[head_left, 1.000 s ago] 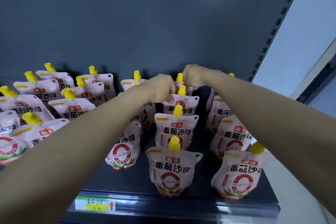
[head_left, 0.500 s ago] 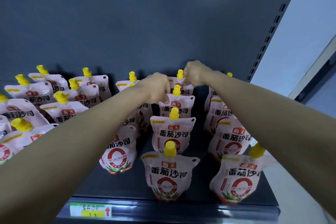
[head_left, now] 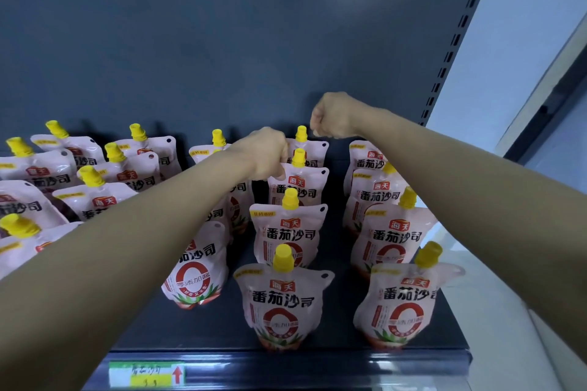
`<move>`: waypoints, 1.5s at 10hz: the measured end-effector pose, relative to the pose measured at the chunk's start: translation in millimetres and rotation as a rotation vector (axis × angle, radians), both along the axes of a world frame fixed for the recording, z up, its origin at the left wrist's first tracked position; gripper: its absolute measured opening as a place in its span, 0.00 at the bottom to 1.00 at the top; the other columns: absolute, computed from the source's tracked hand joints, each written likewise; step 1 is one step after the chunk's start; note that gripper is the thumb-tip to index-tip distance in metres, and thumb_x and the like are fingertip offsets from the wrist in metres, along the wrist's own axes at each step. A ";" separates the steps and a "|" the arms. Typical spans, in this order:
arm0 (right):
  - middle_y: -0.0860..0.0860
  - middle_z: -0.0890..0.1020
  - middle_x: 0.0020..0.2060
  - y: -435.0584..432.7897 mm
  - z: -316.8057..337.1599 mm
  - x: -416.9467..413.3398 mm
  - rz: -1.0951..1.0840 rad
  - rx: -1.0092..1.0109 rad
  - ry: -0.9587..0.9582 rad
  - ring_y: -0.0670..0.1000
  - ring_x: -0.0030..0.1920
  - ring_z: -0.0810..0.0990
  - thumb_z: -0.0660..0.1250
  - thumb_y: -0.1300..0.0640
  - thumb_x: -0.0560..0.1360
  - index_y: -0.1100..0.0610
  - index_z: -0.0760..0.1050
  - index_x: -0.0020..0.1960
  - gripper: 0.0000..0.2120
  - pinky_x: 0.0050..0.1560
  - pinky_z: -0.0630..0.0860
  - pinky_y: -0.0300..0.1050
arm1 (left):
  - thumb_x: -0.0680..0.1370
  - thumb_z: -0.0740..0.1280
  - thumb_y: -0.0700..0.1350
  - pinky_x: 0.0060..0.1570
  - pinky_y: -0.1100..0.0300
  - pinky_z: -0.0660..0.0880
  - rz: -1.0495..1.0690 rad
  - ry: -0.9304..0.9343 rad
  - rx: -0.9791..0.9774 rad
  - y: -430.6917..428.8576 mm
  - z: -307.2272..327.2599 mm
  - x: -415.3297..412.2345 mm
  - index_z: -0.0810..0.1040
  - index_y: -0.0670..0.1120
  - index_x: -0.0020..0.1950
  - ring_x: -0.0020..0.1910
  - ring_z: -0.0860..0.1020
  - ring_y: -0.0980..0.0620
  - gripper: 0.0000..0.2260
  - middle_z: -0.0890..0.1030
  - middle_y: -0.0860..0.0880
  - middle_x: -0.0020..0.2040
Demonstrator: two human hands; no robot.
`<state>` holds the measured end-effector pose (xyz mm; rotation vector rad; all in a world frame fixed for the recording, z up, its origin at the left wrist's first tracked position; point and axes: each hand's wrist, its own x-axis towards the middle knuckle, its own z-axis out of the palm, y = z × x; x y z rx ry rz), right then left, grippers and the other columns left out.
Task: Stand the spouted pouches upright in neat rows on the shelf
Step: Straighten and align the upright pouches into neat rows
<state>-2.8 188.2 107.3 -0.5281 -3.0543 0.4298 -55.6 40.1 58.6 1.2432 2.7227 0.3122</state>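
Pink spouted pouches with yellow caps stand on a dark shelf (head_left: pixel 343 336). The middle row runs from a front pouch (head_left: pixel 282 301) back to a rear pouch (head_left: pixel 314 152) by the back panel. My left hand (head_left: pixel 263 152) is closed on the top left corner of the second pouch from the back (head_left: pixel 300 187). My right hand (head_left: pixel 333 116) is a closed fist just above and right of the rear pouch's cap (head_left: pixel 301 133), holding nothing that I can see. A right row (head_left: pixel 409 298) stands upright; my left forearm covers part of the row left of the middle one.
Several pouches at the left (head_left: pixel 95 174) lean unevenly and overlap. The grey back panel (head_left: pixel 222 57) rises behind the rows, with a slotted upright (head_left: pixel 451 51) at its right end. A green and yellow price label (head_left: pixel 146 374) sits on the shelf's front rail.
My right hand has lifted off the rear pouch and now hovers above it as a fist. My left hand stays on the pouch corner. The view has tilted slightly.
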 end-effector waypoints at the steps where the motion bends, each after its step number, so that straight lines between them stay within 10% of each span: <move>1: 0.59 0.82 0.54 -2.3 2.5 5.2 0.010 -0.009 0.045 0.59 0.57 0.80 0.61 0.62 0.76 0.62 0.79 0.57 0.13 0.53 0.74 0.47 | 0.70 0.73 0.42 0.35 0.60 0.66 0.019 0.015 0.002 -2.8 -0.6 -0.2 0.68 0.46 0.24 0.33 0.68 0.44 0.18 0.66 0.48 0.26; 5: 0.61 0.82 0.54 -24.8 11.3 31.6 0.020 0.045 0.060 0.61 0.57 0.79 0.59 0.63 0.76 0.66 0.78 0.57 0.14 0.55 0.76 0.48 | 0.70 0.72 0.40 0.34 0.60 0.68 -0.011 -0.057 -0.008 -12.3 -2.1 7.2 0.70 0.43 0.25 0.30 0.71 0.45 0.16 0.71 0.46 0.28; 8: 0.55 0.85 0.47 -50.4 16.1 35.6 0.080 0.016 0.153 0.55 0.49 0.82 0.62 0.64 0.74 0.61 0.83 0.50 0.11 0.54 0.79 0.48 | 0.70 0.70 0.38 0.50 0.60 0.76 -0.040 0.004 0.169 -56.2 45.8 16.1 0.82 0.45 0.48 0.45 0.81 0.49 0.08 0.83 0.48 0.43; 11: 0.54 0.85 0.47 -121.2 8.8 7.6 0.341 -0.066 -0.008 0.51 0.45 0.80 0.70 0.62 0.71 0.57 0.83 0.52 0.10 0.46 0.75 0.40 | 0.68 0.73 0.55 0.35 0.68 0.73 -0.026 -0.188 0.284 -160.9 57.8 28.7 0.83 0.48 0.42 0.31 0.76 0.57 0.11 0.82 0.50 0.33; 12: 0.51 0.83 0.50 -143.7 -1.5 -0.6 0.417 -0.006 -0.165 0.53 0.53 0.80 0.73 0.57 0.69 0.55 0.80 0.56 0.16 0.52 0.73 0.43 | 0.58 0.71 0.68 0.45 0.64 0.74 0.016 -0.303 0.256 -188.7 44.1 31.5 0.83 0.53 0.42 0.39 0.80 0.59 0.23 0.83 0.55 0.38; 13: 0.46 0.83 0.41 -156.5 -12.7 -5.9 0.459 -0.006 -0.249 0.42 0.42 0.80 0.73 0.57 0.69 0.57 0.80 0.52 0.12 0.46 0.73 0.35 | 0.55 0.74 0.65 0.53 0.60 0.74 0.042 -0.386 0.191 -203.7 23.0 35.4 0.83 0.54 0.45 0.46 0.81 0.59 0.24 0.84 0.57 0.41; 14: 0.45 0.69 0.29 -164.8 -21.0 -8.0 0.498 0.029 -0.229 0.46 0.31 0.70 0.70 0.58 0.71 0.59 0.78 0.41 0.03 0.31 0.65 0.37 | 0.68 0.75 0.48 0.41 0.66 0.73 0.061 -0.359 0.150 -202.2 0.1 41.5 0.82 0.52 0.36 0.34 0.77 0.63 0.03 0.81 0.59 0.32; 15: 0.46 0.67 0.29 -168.3 -23.7 -8.3 0.535 0.069 -0.232 0.45 0.28 0.65 0.68 0.57 0.73 0.55 0.70 0.31 0.13 0.27 0.63 0.37 | 0.72 0.71 0.39 0.25 0.71 0.61 0.128 -0.332 0.187 -196.3 -13.9 42.3 0.70 0.48 0.22 0.21 0.66 0.61 0.20 0.67 0.56 0.19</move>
